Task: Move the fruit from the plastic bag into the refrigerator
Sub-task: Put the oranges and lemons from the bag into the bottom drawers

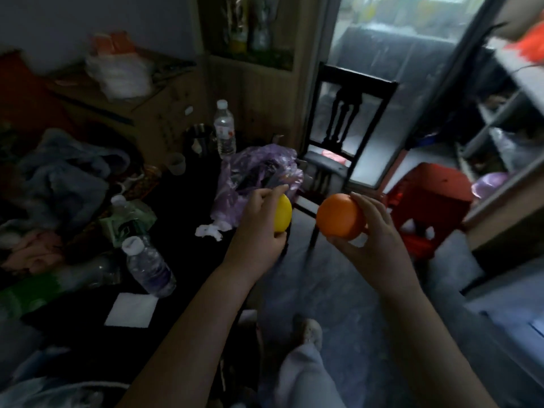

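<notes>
My left hand grips a yellow fruit, held just right of the crumpled purple plastic bag that lies on the dark table. My right hand holds an orange out over the floor, level with the yellow fruit. The open refrigerator stands at the right, its shelves showing, with another purple bag on a lower shelf. What is left inside the bag on the table is hidden by its folds.
A black chair and a red plastic stool stand between the table and the refrigerator. Water bottles, a cup, tissues, a white square sheet and clothes clutter the table. My legs are below.
</notes>
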A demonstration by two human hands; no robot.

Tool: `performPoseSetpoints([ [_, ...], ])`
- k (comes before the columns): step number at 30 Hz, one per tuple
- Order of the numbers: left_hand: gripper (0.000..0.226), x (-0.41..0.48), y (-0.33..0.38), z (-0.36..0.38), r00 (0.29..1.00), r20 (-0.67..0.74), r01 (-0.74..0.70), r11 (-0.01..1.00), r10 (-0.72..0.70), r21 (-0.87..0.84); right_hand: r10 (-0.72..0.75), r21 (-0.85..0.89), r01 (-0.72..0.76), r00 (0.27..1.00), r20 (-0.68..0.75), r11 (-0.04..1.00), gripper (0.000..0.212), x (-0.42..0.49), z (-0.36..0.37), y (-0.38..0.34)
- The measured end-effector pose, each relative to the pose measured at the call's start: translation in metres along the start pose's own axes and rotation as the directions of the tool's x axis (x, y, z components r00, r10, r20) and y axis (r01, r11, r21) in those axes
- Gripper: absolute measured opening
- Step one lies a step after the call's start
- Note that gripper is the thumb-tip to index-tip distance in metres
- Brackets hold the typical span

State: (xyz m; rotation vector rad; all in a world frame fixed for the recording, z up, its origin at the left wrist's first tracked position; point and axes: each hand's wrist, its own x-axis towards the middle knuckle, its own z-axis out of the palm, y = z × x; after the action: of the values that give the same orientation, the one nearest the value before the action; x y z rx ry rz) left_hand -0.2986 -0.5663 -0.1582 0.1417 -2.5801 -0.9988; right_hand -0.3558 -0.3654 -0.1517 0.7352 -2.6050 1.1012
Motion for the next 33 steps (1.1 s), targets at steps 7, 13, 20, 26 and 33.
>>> performPoseSetpoints([
  [7, 0.077, -0.020, 0.070, 0.021, 0.973, 0.103, -0.201, 0.977, 0.208, -0.074, 0.115, -0.108, -0.132, 0.983, -0.143, 0.985, 0.081, -0.071, -0.080, -0.006],
  [13, 0.075, -0.040, 0.130, 0.041, 0.924, 0.170, -0.325, 0.937, 0.343, -0.129, 0.214, -0.139, -0.253, 0.945, -0.247, 0.957, 0.087, -0.120, -0.132, -0.003],
  [20, 0.078, -0.073, 0.203, 0.077, 0.842, 0.268, -0.424, 0.882, 0.468, -0.207, 0.281, -0.081, -0.329, 0.890, -0.359, 0.941, 0.079, -0.202, -0.197, 0.012],
  [26, 0.079, -0.137, 0.290, 0.140, 0.741, 0.386, -0.443, 0.831, 0.550, -0.336, 0.282, -0.150, -0.400, 0.823, -0.493, 0.904, 0.073, -0.308, -0.276, 0.029],
  [33, 0.078, -0.229, 0.399, 0.205, 0.601, 0.450, -0.443, 0.744, 0.661, -0.501, 0.374, -0.181, -0.570, 0.714, -0.592, 0.802, 0.074, -0.438, -0.361, 0.035],
])
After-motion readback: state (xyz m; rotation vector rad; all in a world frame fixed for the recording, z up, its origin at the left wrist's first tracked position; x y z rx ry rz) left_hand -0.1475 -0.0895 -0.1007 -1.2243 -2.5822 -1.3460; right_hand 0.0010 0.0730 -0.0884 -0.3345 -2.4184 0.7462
